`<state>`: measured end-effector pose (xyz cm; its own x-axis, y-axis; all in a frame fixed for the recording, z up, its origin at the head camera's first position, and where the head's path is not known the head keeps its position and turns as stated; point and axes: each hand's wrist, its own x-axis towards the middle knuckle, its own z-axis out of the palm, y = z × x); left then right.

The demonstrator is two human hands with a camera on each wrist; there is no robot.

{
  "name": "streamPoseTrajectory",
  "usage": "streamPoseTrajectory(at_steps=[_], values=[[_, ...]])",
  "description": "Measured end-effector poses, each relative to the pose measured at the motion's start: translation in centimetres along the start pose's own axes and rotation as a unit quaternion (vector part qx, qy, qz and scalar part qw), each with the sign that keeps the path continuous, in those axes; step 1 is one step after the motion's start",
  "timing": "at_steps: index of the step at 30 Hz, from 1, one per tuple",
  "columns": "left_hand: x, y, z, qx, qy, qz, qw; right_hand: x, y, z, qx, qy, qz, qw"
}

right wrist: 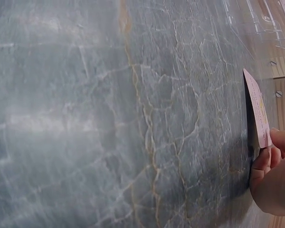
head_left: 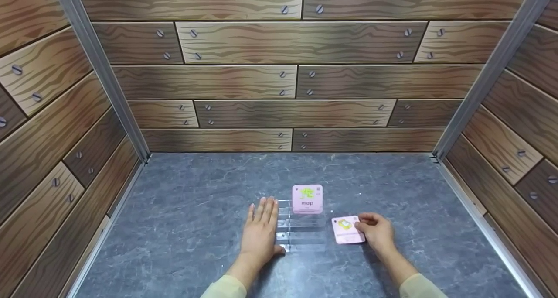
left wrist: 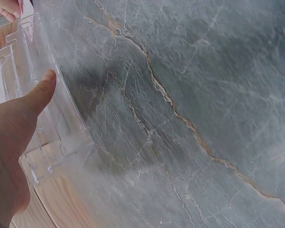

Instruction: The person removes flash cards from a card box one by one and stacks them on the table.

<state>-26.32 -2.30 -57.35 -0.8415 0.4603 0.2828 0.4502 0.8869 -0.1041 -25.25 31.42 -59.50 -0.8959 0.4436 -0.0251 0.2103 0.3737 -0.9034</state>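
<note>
A clear, tiered plastic card stand (head_left: 301,235) sits on the grey marbled table. In its back tier stands a pink card (head_left: 307,199) printed "map" under a green picture. My left hand (head_left: 259,234) lies along the stand's left side with straight fingers; in the left wrist view its thumb (left wrist: 42,92) overlaps the stand's clear tiers (left wrist: 69,126). Right of the stand, my right hand (head_left: 378,233) pinches a second pink card (head_left: 347,230) by its right edge. That card has a yellow picture, and the right wrist view shows it (right wrist: 257,110) tilted, almost edge-on.
Wood-plank patterned walls (head_left: 301,42) enclose the table (head_left: 196,228) at the back and both sides. Grey metal posts (head_left: 111,80) run up the back corners. Bare marbled surface stretches to the left and right of the hands.
</note>
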Motion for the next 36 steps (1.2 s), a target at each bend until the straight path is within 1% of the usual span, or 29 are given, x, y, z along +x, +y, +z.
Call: streamPoseTrajectory(at_steps=[5, 11, 16, 25, 36], values=[[0.1, 0.0, 0.0, -0.005, 0.001, -0.002, 1.0000, 0.0, 0.0, 0.0, -0.002, 0.006, 0.005, 1.000], [0.0, 0.0, -0.1, 0.002, -0.004, -0.004, 1.0000, 0.0, -0.2, -0.2, -0.009, 0.021, -0.003, 1.000], [-0.1, 0.1, -0.2, 0.005, -0.012, -0.005, 0.9999, 0.0, -0.4, -0.3, 0.000, 0.019, 0.000, 1.000], [-0.1, 0.1, -0.1, 0.003, 0.002, -0.002, 1.0000, 0.2, -1.0, -0.4, 0.013, 0.008, 0.006, 1.000], [0.0, 0.1, -0.1, 0.002, 0.008, -0.001, 1.0000, 0.0, -1.9, -0.5, 0.038, 0.013, -0.011, 0.999]])
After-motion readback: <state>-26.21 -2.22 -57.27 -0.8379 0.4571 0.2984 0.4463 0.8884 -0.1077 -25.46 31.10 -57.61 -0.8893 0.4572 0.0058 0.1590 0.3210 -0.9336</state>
